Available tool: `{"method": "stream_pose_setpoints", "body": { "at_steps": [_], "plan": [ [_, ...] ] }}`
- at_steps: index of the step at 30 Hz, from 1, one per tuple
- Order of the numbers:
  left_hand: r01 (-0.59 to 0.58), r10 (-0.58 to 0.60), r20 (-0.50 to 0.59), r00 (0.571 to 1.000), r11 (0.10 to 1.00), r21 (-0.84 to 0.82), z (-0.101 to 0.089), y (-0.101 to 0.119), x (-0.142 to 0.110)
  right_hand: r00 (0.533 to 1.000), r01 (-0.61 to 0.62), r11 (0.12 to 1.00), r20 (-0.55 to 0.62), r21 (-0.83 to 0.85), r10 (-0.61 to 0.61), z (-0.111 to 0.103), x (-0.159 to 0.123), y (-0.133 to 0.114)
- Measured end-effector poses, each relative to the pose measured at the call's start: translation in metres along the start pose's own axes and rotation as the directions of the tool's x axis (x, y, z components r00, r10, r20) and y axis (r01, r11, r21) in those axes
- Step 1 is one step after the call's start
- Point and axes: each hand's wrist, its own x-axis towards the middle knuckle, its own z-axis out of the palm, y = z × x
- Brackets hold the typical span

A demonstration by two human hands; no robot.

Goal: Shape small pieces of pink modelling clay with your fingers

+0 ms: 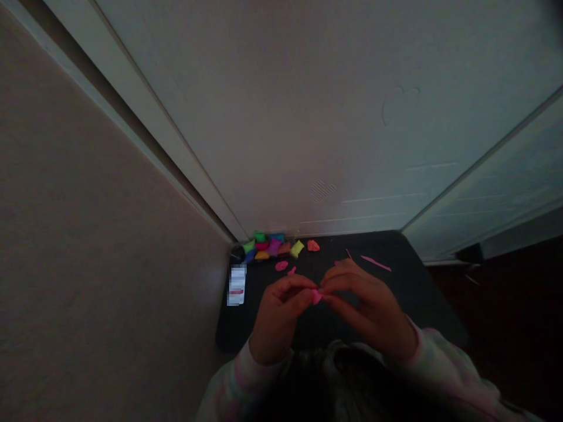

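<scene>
With fingertips pinched together, my left hand (pixel 281 313) and right hand (pixel 373 308) hold a small pink clay-like lump (pixel 316 298), apparently shaping it; the next move likely needs light pressure.

A home room, it seems: a white panelled surface with a raised heart outline (pixel 400 105) is filling the upper middle, and a plain wall (pixel 101 234) is covering the left.
</scene>
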Motion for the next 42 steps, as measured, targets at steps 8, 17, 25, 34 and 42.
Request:
{"method": "stream_pose_setpoints", "body": {
  "at_steps": [8, 17, 25, 34, 42],
  "plan": [
    [0.006, -0.006, 0.006, 1.000, 1.000, -0.002, -0.001, -0.001, 0.000, 0.997, 0.071, 0.997, 0.006, 0.011, -0.071, 0.000, 0.003, 0.000],
    [0.071, -0.072, -0.005, 0.997, 0.989, -0.131, 0.003, -0.002, 0.000, 0.971, -0.239, 0.935, 0.041, 0.263, 0.237, 0.013, -0.003, 0.000],
    [0.044, -0.039, 0.031, 0.999, 0.982, -0.186, 0.003, -0.007, 0.001, 0.920, -0.373, 0.832, 0.047, 0.411, 0.390, 0.017, -0.001, 0.001],
    [0.050, -0.057, -0.030, 0.998, 0.982, -0.183, 0.005, -0.004, 0.001, 0.882, -0.385, 0.707, 0.011, 0.593, 0.471, 0.032, -0.004, 0.005],
    [0.056, -0.060, -0.021, 0.998, 0.984, -0.167, 0.004, -0.005, 0.001, 0.914, -0.316, 0.794, -0.058, 0.519, 0.401, 0.030, -0.003, 0.007]
  ]
}}
